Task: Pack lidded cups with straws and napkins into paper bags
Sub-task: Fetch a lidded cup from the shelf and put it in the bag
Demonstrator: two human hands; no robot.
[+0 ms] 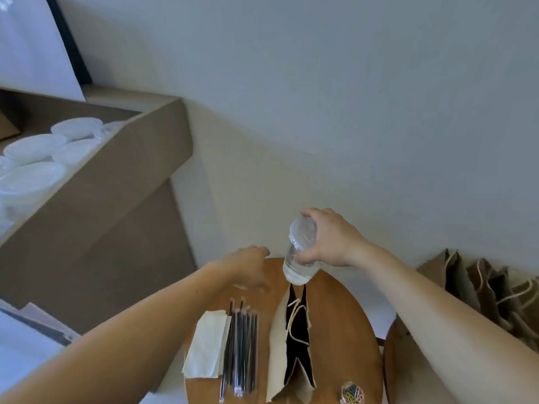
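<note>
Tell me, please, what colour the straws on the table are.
The straws are black; head view shows them.

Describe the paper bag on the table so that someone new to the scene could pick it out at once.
Find the round wooden table at the bottom. On it, right of the black straws, stands a pale paper bag, mouth open, with rope handles. Unlike the brown bags off the table at right, it sits below the lidded cup in the right hand.

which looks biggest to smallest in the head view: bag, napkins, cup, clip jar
1. bag
2. napkins
3. cup, close to the napkins and held up nearer the camera, so unsure
4. clip jar
</note>
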